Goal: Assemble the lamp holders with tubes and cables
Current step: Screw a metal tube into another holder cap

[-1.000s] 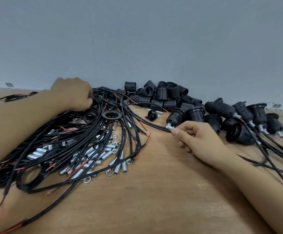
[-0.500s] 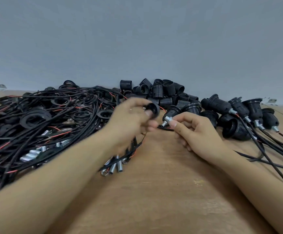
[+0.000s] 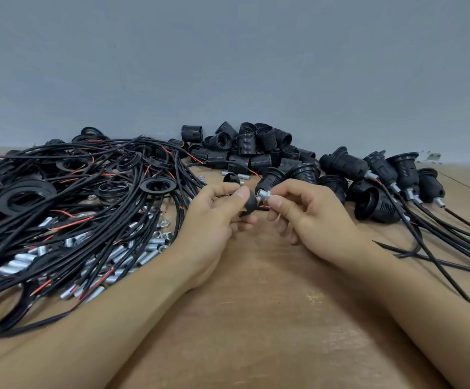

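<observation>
My left hand [image 3: 214, 217] pinches a small black lamp holder cap [image 3: 250, 203] just above the wooden table [image 3: 256, 304]. My right hand [image 3: 306, 217] pinches a short threaded metal tube [image 3: 264, 195] with a nut on it, its end touching the cap. A thin cable runs under the cap and is mostly hidden by my fingers. Both hands meet at the middle of the view.
A tangle of black and red cables [image 3: 73, 209] with black rings and loose metal tubes [image 3: 132, 251] fills the left. Black threaded sleeves [image 3: 256, 147] are piled at the back. Assembled holders with cables [image 3: 382, 189] lie at the right.
My left hand left the cable pile, came to the middle with a black cap, and now holds it against the tube in my right hand. The view tilted slightly down.
</observation>
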Demonstrator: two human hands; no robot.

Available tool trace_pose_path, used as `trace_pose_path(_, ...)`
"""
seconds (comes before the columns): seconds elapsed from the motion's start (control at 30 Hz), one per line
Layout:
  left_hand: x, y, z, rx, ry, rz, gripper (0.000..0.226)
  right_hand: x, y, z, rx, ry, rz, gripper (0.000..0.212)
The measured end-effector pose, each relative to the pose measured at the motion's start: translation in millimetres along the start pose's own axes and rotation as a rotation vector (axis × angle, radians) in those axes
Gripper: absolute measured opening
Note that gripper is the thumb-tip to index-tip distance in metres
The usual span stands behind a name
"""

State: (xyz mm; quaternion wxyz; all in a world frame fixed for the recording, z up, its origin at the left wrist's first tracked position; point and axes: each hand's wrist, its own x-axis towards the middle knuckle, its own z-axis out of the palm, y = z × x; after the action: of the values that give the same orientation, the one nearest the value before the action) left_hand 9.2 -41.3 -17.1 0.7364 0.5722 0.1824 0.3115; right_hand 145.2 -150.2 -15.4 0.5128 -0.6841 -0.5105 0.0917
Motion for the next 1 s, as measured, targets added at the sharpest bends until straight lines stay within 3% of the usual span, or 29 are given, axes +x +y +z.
trace_pose_path(0.1, -0.9, -5.2, -1.6, 0.084, -0.03, 0.041, 0.011, -1.3, -0.8, -1.8, -0.167, -0.057, -0.057, 0.013)
trace_pose_path(0.23, -1.9, -10.0, -1.5, 0.274, -0.032, 0.151, 0.015, -2.9, -3.7, -5.1, -0.284, -0.007, -0.178, 0.007)
trace_pose_path(0.43, -1.3, -10.4, -3.4, 0.309, -0.035, 0.213, 0.024, -4.2, -8.0, -6.4, -0.367, 0.045, -0.332, 0.006)
trace_pose_path(0.53, -3.0, -9.6, -4.8, 0.26, -0.08, 0.252, 0.02, -3.6, -6.6, -8.2, -0.314, 0.016, -0.304, 0.003)
trace_pose_path(0.63, -3.8, -8.7, -4.9, 0.23, -0.122, 0.29, 0.021, -4.0, -5.2, -6.5, -0.283, 0.009, -0.264, 0.015)
trace_pose_path(0.83, -6.0, -6.9, -4.8, 0.317, -0.177, 0.397, 0.026, -7.0, -7.4, 1.6, 0.03, -0.031, 0.087, 0.053)
trace_pose_path(0.93, -5.3, -7.8, -1.7, 0.323, -0.152, 0.404, 0.025, -4.9, -11.1, 2.5, 0.061, -0.049, 0.169, 0.069)
trace_pose_path(1.0, -3.5, -8.3, -1.6, 0.288, -0.111, 0.393, 0.024, -3.3, -10.7, 1.2, 0.063, -0.049, 0.174, 0.069)
